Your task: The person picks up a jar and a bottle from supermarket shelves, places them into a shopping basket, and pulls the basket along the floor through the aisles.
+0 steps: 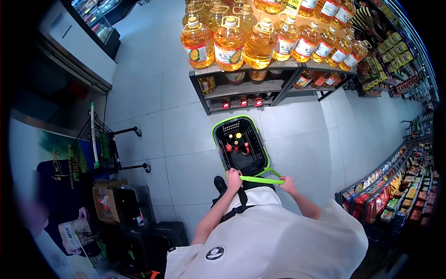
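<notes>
A black shopping basket [218, 139] with a bright green rim stands on the floor in front of me. Several bottles [238, 145] with red or yellow caps are grouped in it. Its long green handle [255, 179] is pulled toward my body. My left hand [233, 178] is closed around the handle's left end, and my right hand [288, 184] is closed at its right end. Parts of my fingers are hard to make out.
Ahead, a display shelf [246, 88] carries several large bottles of yellow oil [229, 44]. A shopping cart [100, 139] stands to the left, near a person in dark clothes [51, 186] and an open cardboard box [106, 204]. Shelves of packaged goods [395, 190] line the right.
</notes>
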A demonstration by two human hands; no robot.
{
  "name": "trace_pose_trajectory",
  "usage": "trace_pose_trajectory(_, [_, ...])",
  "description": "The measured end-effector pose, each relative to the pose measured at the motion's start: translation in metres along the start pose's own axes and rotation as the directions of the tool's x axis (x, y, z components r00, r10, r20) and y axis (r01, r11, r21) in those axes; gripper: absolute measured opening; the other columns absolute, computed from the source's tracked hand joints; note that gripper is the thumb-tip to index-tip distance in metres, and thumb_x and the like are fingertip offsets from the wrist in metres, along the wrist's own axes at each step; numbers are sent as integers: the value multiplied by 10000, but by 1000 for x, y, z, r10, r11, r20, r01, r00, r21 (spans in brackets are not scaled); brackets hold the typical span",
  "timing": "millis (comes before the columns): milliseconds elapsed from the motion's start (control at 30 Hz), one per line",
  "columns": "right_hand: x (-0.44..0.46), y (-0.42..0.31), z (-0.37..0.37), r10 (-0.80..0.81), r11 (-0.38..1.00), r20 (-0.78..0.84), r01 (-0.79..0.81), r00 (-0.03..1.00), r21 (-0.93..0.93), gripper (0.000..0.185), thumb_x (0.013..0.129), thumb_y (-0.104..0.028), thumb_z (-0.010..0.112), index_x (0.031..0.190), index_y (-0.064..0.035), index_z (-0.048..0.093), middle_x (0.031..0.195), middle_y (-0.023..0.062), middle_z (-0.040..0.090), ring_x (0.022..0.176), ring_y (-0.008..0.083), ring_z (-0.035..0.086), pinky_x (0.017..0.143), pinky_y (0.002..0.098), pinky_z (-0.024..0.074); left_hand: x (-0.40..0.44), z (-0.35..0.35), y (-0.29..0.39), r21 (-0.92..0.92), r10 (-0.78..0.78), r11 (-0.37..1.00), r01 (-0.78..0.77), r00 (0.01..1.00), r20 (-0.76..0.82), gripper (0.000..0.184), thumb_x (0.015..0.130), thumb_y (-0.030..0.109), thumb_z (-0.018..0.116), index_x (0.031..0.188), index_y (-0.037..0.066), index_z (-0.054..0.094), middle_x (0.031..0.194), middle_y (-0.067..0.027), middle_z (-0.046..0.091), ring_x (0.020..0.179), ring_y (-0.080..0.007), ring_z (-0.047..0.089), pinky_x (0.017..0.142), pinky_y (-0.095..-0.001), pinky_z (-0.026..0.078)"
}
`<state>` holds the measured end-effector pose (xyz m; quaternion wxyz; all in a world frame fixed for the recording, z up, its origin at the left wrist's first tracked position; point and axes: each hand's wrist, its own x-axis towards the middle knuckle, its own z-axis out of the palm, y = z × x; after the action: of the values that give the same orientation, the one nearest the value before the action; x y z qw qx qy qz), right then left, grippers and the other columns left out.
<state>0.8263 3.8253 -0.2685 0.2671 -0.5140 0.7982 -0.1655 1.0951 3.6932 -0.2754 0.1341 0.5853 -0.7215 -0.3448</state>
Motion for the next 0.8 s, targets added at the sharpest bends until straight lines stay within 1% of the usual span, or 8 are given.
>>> trace_pose_trajectory(100, [-13,-13,24,109,992,105,-114,989,45,175,586,-76,528,716,-17,628,659,217,572,673,377,575,661,413,457,2,-19,-18,29,40,999,-40,999,-2,79,601,50,628,649,112,624,826,-53,496,858,-263,462,743,-362,428])
trace_pose_trajectory(200, [-28,-30,53,-8,1000,5,8,1000,-27,150,620,-133,566,676,-3,617,644,219,561,607,365,559,584,386,444,3,-39,-38,27,109,994,-108,994,-24,68,611,53,617,644,111,612,822,-54,486,865,-258,464,711,-374,445])
trace_pose_trajectory(333, [-37,-60,81,6,997,55,-10,998,73,197,634,-184,595,692,4,616,646,223,556,608,367,557,585,391,437,9,-64,-70,40,187,982,-186,982,-30,58,621,49,594,633,105,606,818,-58,487,856,-256,467,726,-377,438])
trace_pose_trajectory(433, [-38,-86,88,-44,992,-3,44,999,116,224,633,-203,605,696,12,611,648,225,555,606,371,552,580,395,431,17,-75,-88,19,214,977,-214,976,-46,60,619,48,593,627,106,607,815,-58,490,854,-252,468,728,-373,434])
trace_pose_trajectory(533, [-40,-104,84,-21,993,75,12,997,113,203,624,-174,599,744,-14,636,683,216,577,665,367,581,629,415,458,25,-82,-92,9,242,970,-242,967,-80,69,588,39,602,610,104,606,786,-70,507,818,-266,477,724,-360,422])
trace_pose_trajectory(567, [-38,-103,90,10,993,40,-14,999,120,202,619,-169,600,744,-14,636,678,218,576,663,366,583,624,414,458,29,-83,-92,-4,260,965,-262,959,-116,77,565,31,608,598,101,604,758,-83,522,785,-278,485,724,-349,412])
trace_pose_trajectory(700, [-34,-98,96,115,972,-62,-100,991,211,190,601,-133,585,736,-8,632,671,219,577,656,363,587,611,412,460,49,-73,-91,30,304,953,-303,950,-67,81,563,38,607,591,115,606,760,-74,526,786,-270,489,728,-346,401])
trace_pose_trajectory(800, [-20,-87,101,81,988,-195,-53,977,144,161,581,-97,562,701,-7,624,640,204,574,634,365,578,618,416,454,65,-67,-84,91,277,957,-276,961,3,85,590,46,611,616,125,625,797,-57,511,831,-266,480,722,-376,425])
